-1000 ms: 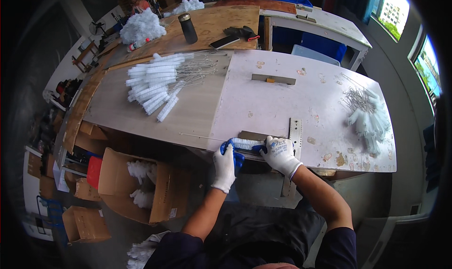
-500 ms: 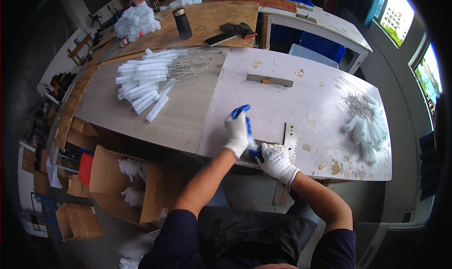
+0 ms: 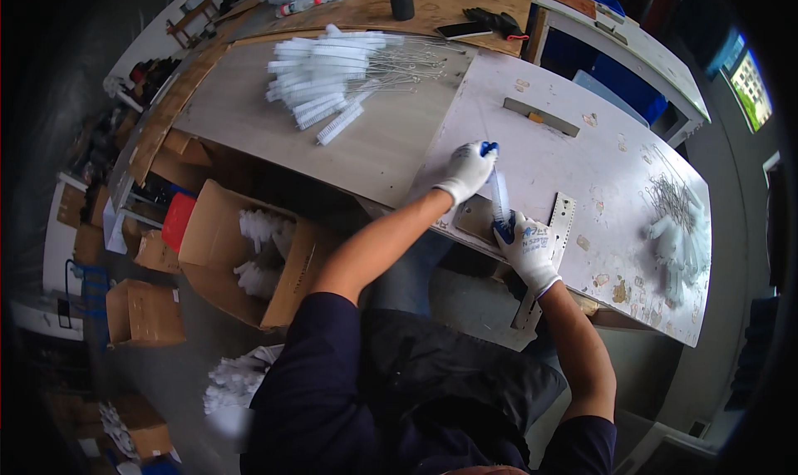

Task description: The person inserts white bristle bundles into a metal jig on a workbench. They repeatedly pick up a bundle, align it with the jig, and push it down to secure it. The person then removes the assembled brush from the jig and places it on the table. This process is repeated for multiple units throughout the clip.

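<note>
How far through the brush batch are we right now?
Done: a small pile of finished brushes lies at the table's right end. In hand: the left hand and right hand hold one white brush between them. Left: a far larger heap of white brushes waits at the left.

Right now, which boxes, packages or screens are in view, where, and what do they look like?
Open cardboard box: floor left of the bench, brown, white brushes inside.
Closed cardboard box: floor lower left, brown, cube-shaped.
Red package: beside the open box, flat, rectangular.
Screen: far right wall, lit, greenish.
</note>
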A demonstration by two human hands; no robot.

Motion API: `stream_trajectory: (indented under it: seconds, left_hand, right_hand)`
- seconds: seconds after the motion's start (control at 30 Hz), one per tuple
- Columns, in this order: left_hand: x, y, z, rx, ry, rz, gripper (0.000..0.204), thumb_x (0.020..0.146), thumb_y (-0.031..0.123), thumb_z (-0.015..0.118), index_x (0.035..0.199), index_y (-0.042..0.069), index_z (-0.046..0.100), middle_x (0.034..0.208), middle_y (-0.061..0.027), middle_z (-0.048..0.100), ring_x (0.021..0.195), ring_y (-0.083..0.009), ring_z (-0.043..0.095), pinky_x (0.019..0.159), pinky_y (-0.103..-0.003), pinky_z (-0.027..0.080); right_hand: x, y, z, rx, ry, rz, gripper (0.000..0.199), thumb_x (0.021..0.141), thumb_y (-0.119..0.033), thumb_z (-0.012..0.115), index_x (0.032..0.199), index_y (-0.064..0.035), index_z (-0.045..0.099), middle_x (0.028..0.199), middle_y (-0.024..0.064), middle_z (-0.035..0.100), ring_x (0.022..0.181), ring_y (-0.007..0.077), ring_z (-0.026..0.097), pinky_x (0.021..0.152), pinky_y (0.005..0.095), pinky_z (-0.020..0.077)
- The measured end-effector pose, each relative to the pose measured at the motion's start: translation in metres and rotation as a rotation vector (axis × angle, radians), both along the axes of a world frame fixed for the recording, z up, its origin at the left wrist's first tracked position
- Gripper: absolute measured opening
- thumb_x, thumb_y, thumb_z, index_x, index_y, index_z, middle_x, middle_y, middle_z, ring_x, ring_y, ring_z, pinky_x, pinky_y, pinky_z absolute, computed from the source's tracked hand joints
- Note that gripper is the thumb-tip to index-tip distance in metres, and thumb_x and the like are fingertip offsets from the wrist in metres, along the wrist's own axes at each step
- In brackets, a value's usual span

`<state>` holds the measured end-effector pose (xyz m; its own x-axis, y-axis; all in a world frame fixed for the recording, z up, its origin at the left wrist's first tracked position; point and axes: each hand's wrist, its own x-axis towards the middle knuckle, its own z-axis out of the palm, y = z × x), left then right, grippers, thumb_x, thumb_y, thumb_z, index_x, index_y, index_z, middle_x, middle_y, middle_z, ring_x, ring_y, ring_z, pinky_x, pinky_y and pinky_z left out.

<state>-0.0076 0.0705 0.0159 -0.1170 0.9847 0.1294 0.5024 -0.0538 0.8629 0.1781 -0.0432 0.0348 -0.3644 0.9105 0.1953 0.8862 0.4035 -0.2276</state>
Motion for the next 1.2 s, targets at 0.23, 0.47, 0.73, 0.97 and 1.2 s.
stream_trajectory:
  seconds: [0.23, 0.47, 0.73, 0.97, 1.2]
  left_hand:
    - [-0.190, -0.002, 0.025, 0.376, 0.924, 0.537, 0.048, 0.091, 0.034, 0.068, 0.132, 0.013, 0.059, 0.130, -0.0169, 0.058, 0.117, -0.0369, 0.056, 0.098, -0.054, 0.044]
    - [-0.169, -0.001, 0.027, -0.101, 0.973, 0.282, 0.045, 0.092, 0.036, 0.064, 0.129, 0.011, 0.060, 0.118, -0.0207, 0.067, 0.107, -0.0390, 0.065, 0.092, -0.052, 0.050]
    - [-0.053, -0.034, 0.044, -0.133, 0.485, -0.130, 0.039, 0.088, 0.032, 0.063, 0.116, 0.006, 0.069, 0.112, -0.0205, 0.071, 0.106, -0.0389, 0.067, 0.092, -0.046, 0.052]
    - [-0.030, -0.033, -0.004, 0.041, 0.447, 0.240, 0.043, 0.089, 0.038, 0.065, 0.120, 0.008, 0.068, 0.112, -0.0180, 0.072, 0.104, -0.0380, 0.069, 0.091, -0.047, 0.052]
    - [-0.041, -0.032, -0.017, 0.100, 0.425, 0.268, 0.039, 0.091, 0.035, 0.066, 0.121, 0.010, 0.068, 0.113, -0.0146, 0.073, 0.102, -0.0339, 0.071, 0.089, -0.045, 0.054]
  right_hand:
    - [0.002, -0.005, 0.001, 0.018, -0.017, -0.016, 0.035, 0.088, -0.043, 0.069, 0.087, -0.0087, 0.066, 0.079, 0.0133, 0.072, 0.073, 0.0331, 0.072, 0.071, 0.0449, 0.0560]
    - [0.000, -0.008, 0.006, -0.010, 0.021, -0.031, 0.031, 0.088, -0.042, 0.068, 0.089, -0.0108, 0.068, 0.078, 0.0132, 0.072, 0.072, 0.0329, 0.072, 0.070, 0.0452, 0.0563]
    - [0.006, -0.009, 0.005, -0.014, 0.020, -0.059, 0.036, 0.088, -0.045, 0.068, 0.090, -0.0088, 0.066, 0.076, 0.0137, 0.071, 0.070, 0.0343, 0.071, 0.069, 0.0461, 0.0553]
    - [-0.006, -0.002, 0.038, -0.252, -0.112, -0.048, 0.039, 0.097, -0.043, 0.056, 0.097, -0.0070, 0.073, 0.084, 0.0144, 0.075, 0.082, 0.0323, 0.075, 0.075, 0.0432, 0.0569]
    - [-0.001, -0.004, 0.042, -0.106, -0.172, 0.023, 0.035, 0.097, -0.039, 0.054, 0.097, -0.0086, 0.071, 0.086, 0.0115, 0.075, 0.081, 0.0298, 0.075, 0.070, 0.0442, 0.0568]
